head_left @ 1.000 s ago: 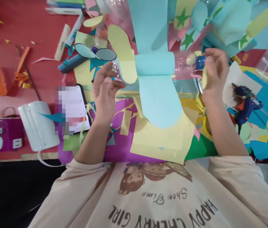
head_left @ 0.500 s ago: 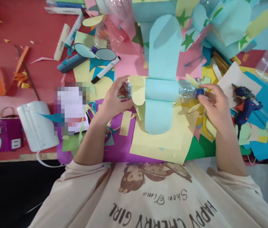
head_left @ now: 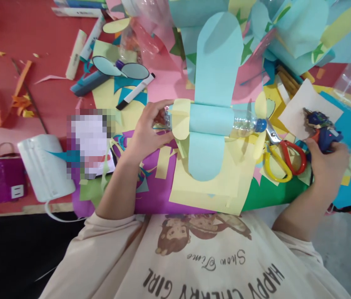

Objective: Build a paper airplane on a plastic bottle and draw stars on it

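My left hand point(head_left: 150, 131) is closed around the base end of a clear plastic bottle point(head_left: 242, 122), which lies sideways. Light-blue paper point(head_left: 211, 119) wraps the bottle's middle, with rounded wing shapes reaching up and down from it. Pale-yellow paper pieces point(head_left: 181, 119) sit by the base, and another stands near the blue cap point(head_left: 260, 125). Over at the right, my right hand point(head_left: 327, 164) has its thumb and fingers around the handle of a blue glue gun point(head_left: 326, 135); its nozzle end shows above the hand, and a small red light glows on its body.
Scissors point(head_left: 290, 155) with red and yellow handles lie between the bottle cap and my right hand. A phone point(head_left: 91, 143), a white device point(head_left: 46, 168) and markers point(head_left: 135, 91) are at the left. Cut paper and plastic crowd the red table point(head_left: 47, 37).
My right hand has left the bottle cap and moved right and down to the glue gun. The scissors are now uncovered. My left hand stays on the bottle.
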The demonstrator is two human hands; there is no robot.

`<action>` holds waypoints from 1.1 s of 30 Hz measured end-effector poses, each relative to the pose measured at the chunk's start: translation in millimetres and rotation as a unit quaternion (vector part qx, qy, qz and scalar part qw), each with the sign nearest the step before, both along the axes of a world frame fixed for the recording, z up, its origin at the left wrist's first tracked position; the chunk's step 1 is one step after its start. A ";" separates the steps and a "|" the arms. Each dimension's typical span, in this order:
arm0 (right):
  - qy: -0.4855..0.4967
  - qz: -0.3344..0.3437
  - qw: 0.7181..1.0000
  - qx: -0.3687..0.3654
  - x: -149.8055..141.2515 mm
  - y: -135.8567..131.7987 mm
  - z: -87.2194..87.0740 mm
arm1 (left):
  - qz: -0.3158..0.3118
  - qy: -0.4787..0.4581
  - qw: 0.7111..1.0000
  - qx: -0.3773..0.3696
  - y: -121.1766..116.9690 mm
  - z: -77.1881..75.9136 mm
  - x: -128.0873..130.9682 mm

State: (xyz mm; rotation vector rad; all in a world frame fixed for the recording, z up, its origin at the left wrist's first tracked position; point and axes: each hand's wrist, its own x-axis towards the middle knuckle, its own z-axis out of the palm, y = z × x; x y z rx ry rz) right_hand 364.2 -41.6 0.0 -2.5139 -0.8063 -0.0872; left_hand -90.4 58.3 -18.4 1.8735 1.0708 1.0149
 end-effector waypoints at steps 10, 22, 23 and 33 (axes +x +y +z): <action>-0.065 0.093 0.987 0.117 17.5 -7.9 -7.3 | -0.002 0.003 1.000 0.002 -1.0 3.3 1.0; 0.207 0.010 0.959 0.194 -10.7 4.7 22.4 | 0.014 0.011 1.000 -0.022 -2.4 6.2 2.1; 0.208 -0.002 0.958 0.197 -8.5 6.8 21.2 | 0.016 0.009 0.999 -0.029 -2.4 6.5 2.2; 0.341 0.094 0.909 0.222 2.6 15.8 2.8 | 0.002 0.001 1.000 0.022 2.4 0.1 1.3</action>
